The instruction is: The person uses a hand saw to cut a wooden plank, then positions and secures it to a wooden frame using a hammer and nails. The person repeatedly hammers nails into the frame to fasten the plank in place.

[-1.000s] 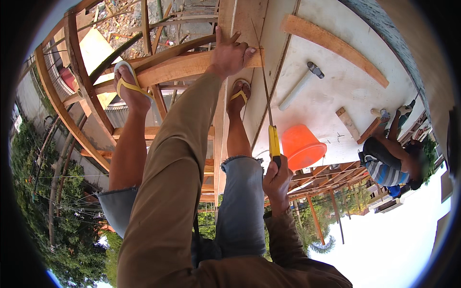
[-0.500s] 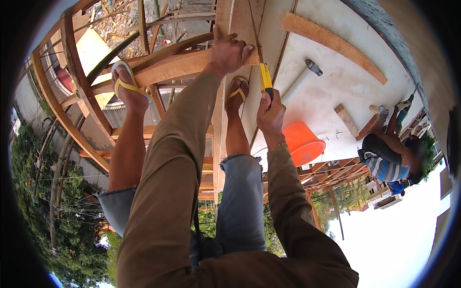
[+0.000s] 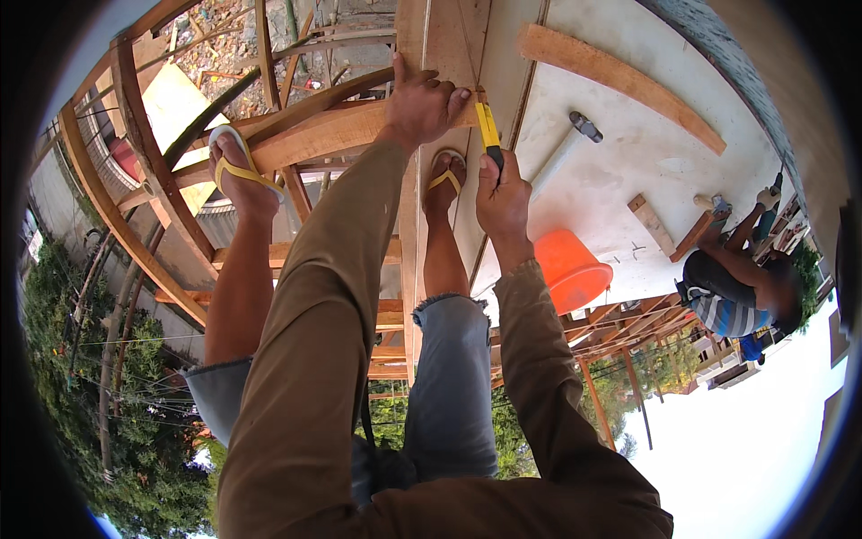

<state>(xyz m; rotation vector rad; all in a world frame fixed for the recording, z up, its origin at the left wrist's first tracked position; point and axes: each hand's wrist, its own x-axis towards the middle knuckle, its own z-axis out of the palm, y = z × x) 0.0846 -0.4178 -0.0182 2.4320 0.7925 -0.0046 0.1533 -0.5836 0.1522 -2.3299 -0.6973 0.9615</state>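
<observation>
A handsaw with a yellow and black handle [image 3: 487, 126] is gripped in my right hand [image 3: 504, 202]; its thin blade points away from me, beside the end of a curved timber [image 3: 323, 130]. My left hand [image 3: 420, 106] is closed over that timber near its right end, with the thumb side toward the saw. The timber lies across a long wooden beam [image 3: 411, 198]. My feet, in white and yellow flip-flops [image 3: 241, 172], stand on either side of the hand, the left one on the framing. Where the blade meets the wood is hard to make out.
On the pale panel at right lie a sledgehammer [image 3: 571, 148], a curved wood piece [image 3: 620, 76], a short block [image 3: 651, 225] and an orange bucket [image 3: 573, 269]. Another person [image 3: 727, 278] crouches at far right with a power tool. Open framing at left shows ground far below.
My right hand has pushed the saw handle slightly away from me and to the left. My left hand keeps its hold on the timber.
</observation>
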